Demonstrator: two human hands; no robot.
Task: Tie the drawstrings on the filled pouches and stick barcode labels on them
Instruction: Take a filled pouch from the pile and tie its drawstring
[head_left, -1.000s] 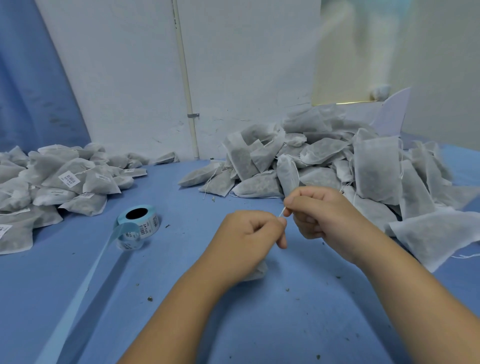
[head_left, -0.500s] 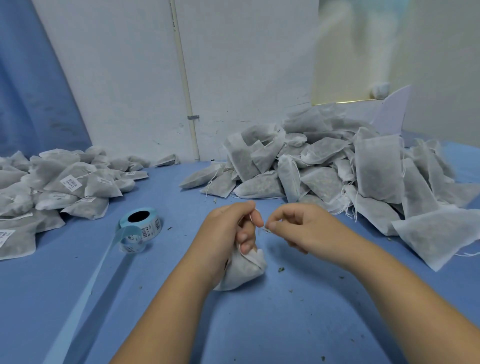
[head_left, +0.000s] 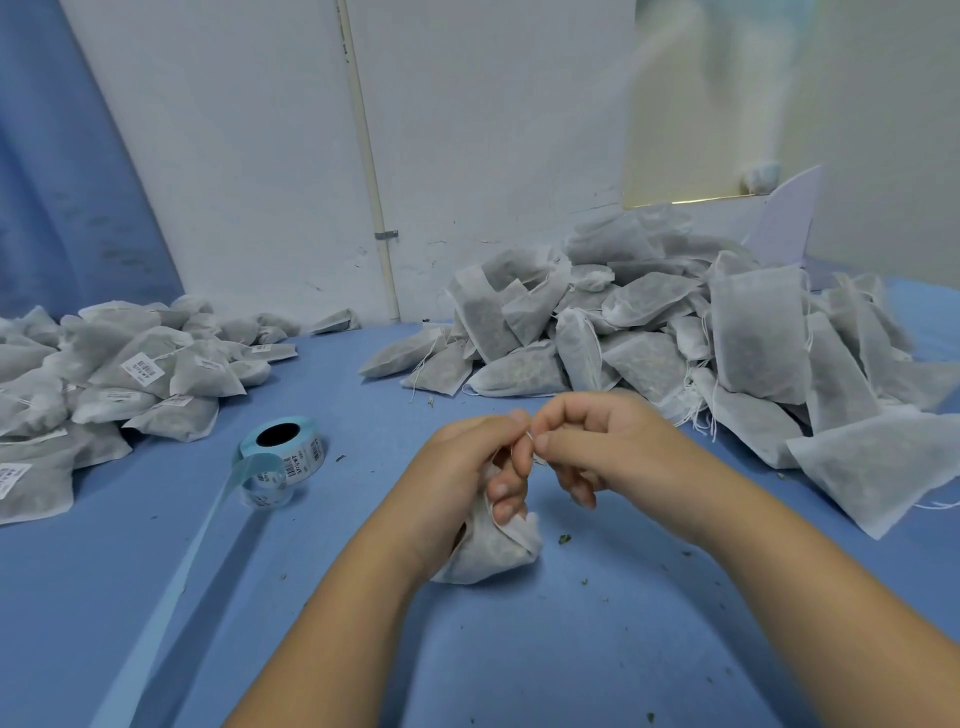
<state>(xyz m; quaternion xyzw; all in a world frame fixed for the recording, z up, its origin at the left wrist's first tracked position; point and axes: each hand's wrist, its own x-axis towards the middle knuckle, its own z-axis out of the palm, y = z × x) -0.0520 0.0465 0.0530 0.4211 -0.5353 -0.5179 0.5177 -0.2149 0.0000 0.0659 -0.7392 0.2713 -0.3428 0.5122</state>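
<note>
The left hand (head_left: 457, 478) curls round the gathered neck of a soft, gauzy pouch (head_left: 493, 553), plump beneath its fingers. The right hand (head_left: 602, 447), close against it, pinches the thin white drawstring (head_left: 529, 440). A round, pale-blue label roll (head_left: 283, 457) sits left of both hands.
</note>
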